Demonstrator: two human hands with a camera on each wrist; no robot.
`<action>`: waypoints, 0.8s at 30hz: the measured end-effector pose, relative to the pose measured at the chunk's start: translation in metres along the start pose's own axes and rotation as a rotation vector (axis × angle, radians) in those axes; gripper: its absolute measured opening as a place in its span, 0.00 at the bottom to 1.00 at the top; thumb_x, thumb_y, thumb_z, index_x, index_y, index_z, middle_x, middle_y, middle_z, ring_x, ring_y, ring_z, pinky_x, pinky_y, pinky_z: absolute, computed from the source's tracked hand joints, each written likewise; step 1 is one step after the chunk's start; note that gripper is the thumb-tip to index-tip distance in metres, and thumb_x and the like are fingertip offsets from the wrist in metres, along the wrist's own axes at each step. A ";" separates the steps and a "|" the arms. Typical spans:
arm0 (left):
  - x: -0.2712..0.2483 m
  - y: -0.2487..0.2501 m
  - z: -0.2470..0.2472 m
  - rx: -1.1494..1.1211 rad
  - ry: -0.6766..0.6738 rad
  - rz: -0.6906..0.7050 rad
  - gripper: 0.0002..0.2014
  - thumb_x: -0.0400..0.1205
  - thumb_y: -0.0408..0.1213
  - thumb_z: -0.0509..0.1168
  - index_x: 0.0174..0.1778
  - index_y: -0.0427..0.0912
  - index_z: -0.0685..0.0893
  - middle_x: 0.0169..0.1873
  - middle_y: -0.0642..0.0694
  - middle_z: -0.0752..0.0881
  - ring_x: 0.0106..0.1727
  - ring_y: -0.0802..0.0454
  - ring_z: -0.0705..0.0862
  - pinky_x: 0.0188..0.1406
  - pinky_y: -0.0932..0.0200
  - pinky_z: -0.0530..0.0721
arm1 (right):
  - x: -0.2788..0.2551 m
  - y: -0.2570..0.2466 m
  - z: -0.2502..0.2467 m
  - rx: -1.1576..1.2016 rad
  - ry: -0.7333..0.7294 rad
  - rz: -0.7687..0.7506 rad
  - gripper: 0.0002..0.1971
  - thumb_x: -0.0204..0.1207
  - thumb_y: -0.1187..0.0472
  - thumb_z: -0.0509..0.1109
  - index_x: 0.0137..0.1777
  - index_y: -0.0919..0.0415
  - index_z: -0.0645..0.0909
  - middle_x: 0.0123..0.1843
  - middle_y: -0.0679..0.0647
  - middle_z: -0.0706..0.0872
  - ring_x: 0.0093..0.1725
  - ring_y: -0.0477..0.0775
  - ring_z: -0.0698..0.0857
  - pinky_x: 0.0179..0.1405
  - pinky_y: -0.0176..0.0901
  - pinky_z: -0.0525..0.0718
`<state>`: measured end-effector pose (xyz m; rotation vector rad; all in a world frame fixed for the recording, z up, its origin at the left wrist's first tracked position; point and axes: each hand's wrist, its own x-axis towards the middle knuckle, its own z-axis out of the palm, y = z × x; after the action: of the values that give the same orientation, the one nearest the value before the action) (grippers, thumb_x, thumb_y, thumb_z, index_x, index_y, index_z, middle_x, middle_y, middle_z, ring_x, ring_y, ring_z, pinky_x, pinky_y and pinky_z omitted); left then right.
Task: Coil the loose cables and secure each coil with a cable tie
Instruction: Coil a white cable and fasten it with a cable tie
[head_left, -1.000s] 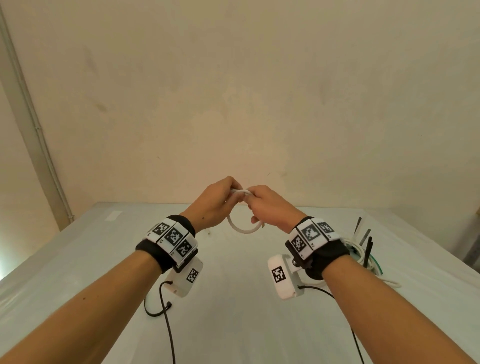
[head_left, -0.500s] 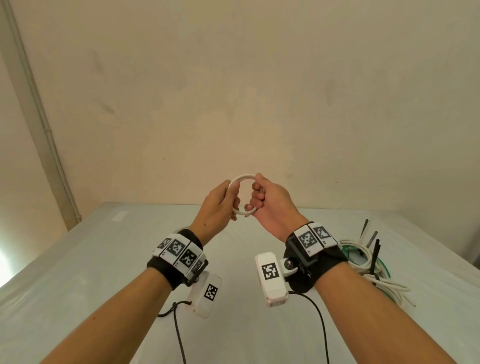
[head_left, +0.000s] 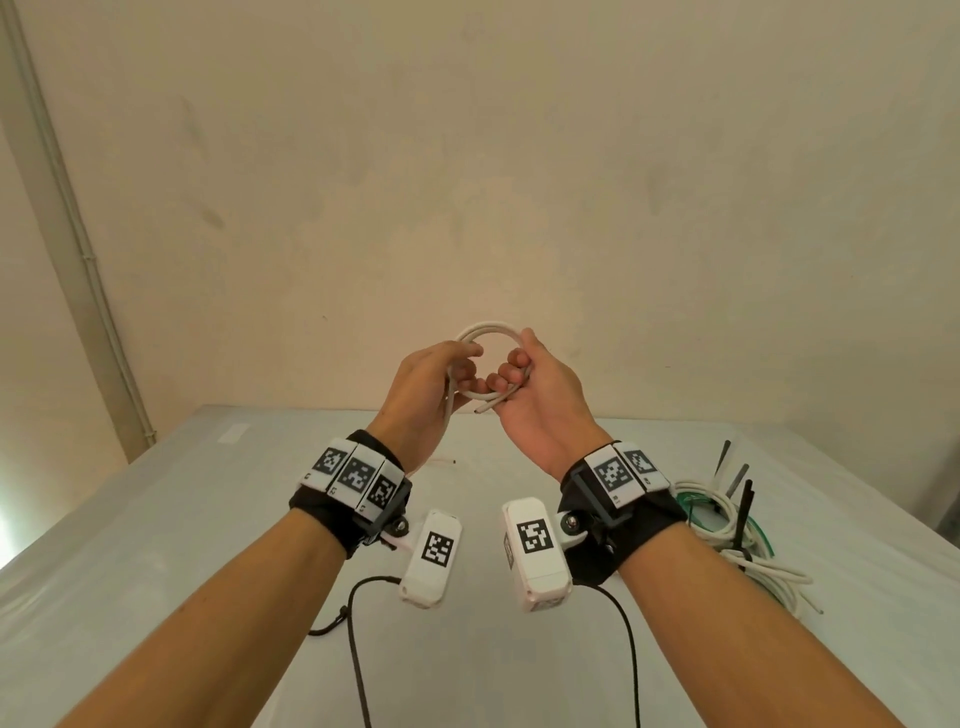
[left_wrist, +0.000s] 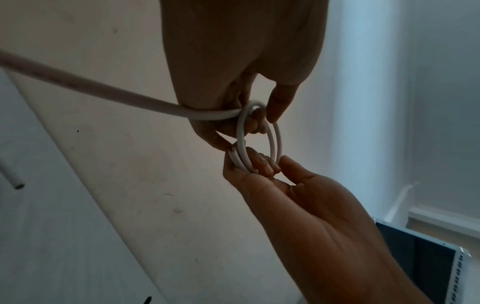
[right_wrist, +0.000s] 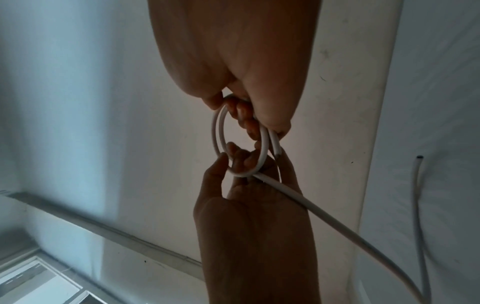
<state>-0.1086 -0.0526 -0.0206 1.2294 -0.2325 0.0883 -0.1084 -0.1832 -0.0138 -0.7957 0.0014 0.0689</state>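
A small white cable coil (head_left: 488, 364) of a few loops stands upright, one cut end poking out.

Bare table (head_left: 218, 545) below both raised hands; cable heap (head_left: 737, 525) with black ties far right.

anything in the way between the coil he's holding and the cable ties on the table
Nothing visible. Both hands grip the white coil above the table; the black cable ties lie right of the right hand, beside the loose cables.
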 end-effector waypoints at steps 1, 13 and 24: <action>-0.002 -0.002 0.001 0.040 -0.002 0.011 0.07 0.87 0.31 0.64 0.47 0.37 0.87 0.33 0.44 0.79 0.41 0.45 0.81 0.57 0.49 0.84 | 0.000 -0.002 0.000 0.021 0.014 -0.017 0.21 0.91 0.51 0.63 0.36 0.57 0.69 0.28 0.51 0.64 0.28 0.51 0.67 0.47 0.46 0.75; 0.003 -0.004 0.014 -0.247 0.113 0.039 0.09 0.91 0.41 0.63 0.54 0.39 0.82 0.37 0.43 0.84 0.44 0.49 0.86 0.60 0.47 0.86 | -0.005 -0.003 0.018 -0.255 0.096 -0.175 0.21 0.91 0.48 0.61 0.36 0.54 0.73 0.39 0.48 0.76 0.43 0.51 0.76 0.48 0.46 0.71; 0.014 0.023 -0.001 -0.103 0.012 -0.003 0.11 0.90 0.47 0.64 0.51 0.43 0.81 0.29 0.50 0.68 0.30 0.54 0.72 0.37 0.52 0.76 | -0.007 -0.023 0.004 -0.740 -0.184 -0.082 0.21 0.93 0.44 0.52 0.46 0.54 0.76 0.29 0.46 0.67 0.25 0.46 0.65 0.28 0.40 0.65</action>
<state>-0.0992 -0.0449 0.0036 1.1260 -0.2221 0.0798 -0.1143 -0.1971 0.0054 -1.5245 -0.2429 0.0653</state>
